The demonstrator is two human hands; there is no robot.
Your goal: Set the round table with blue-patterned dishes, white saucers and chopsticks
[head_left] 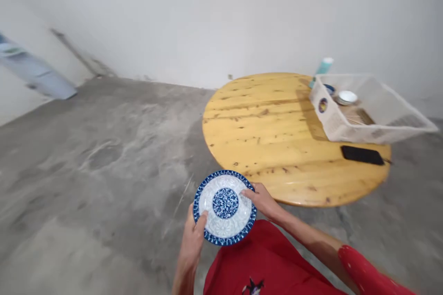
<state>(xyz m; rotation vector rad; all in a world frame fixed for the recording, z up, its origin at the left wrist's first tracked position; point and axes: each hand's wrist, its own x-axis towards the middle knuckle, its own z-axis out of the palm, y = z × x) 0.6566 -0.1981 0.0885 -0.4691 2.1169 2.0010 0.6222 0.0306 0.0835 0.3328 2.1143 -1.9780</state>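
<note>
1. Two hands hold one plate [224, 203].
2. The plate is round. It is white with a blue rim and a blue ring in the middle.
3. The left hand [192, 239] grips the near left rim. Its thumb lies on top of the plate, and its fingers curl under, where they are hidden.
4. The right hand [265, 203] grips the right rim. Its thumb rests on top too, and its other fingers are hidden under the plate.
5. The plate is up in the air, face up and almost flat. It is just in front of the near edge of the table [263, 124] and above the red clothes [263, 262].
6. The table is round and made of yellow wood. It stands on a grey floor [104, 170].
7. A white basket [332, 120] sits on the far right side of the table.
8. A small white bowl [347, 97] lies inside the basket.
9. A black phone [362, 154] lies flat on the table, just in front of the basket.
10. A green bottle [323, 67] stands behind the basket, near the white wall [207, 18].
</note>
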